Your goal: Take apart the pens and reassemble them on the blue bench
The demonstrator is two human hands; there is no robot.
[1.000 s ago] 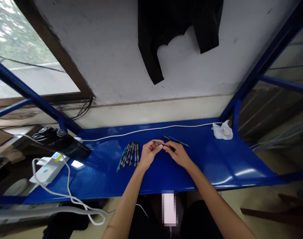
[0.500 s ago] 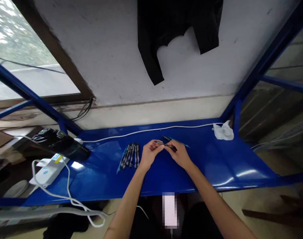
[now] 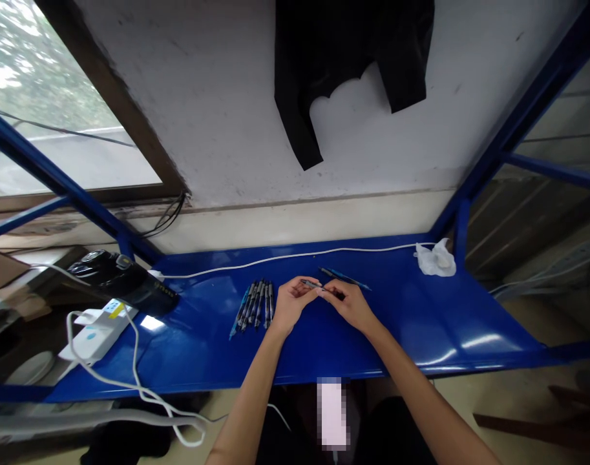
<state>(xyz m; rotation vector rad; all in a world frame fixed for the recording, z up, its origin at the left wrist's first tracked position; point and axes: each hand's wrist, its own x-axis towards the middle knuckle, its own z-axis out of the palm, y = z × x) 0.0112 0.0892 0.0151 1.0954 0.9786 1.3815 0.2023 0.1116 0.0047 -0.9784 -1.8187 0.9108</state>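
Over the middle of the blue table (image 3: 401, 323), my left hand (image 3: 291, 303) and my right hand (image 3: 349, 302) meet with fingertips close together. Between them they pinch a dark pen (image 3: 312, 284), held roughly level; the fingers cover much of it. Both hands are closed on the pen, one at each part. To the left of my left hand lies a row of several pens (image 3: 254, 305), mostly dark with grey grips, a blue one at the outer side. Just behind my right hand rests a blue pen (image 3: 350, 279).
A black bottle (image 3: 125, 281) leans beside a white power strip (image 3: 95, 336) on the left. A white cable (image 3: 275, 258) runs along the table's back. Crumpled white plastic (image 3: 435, 258) lies at the back right. Blue frame posts (image 3: 462, 232) flank the table.
Both hands stay together on the pen, with only slight finger shifts, and the pen's angle has changed a little. The whole view has shifted slightly.
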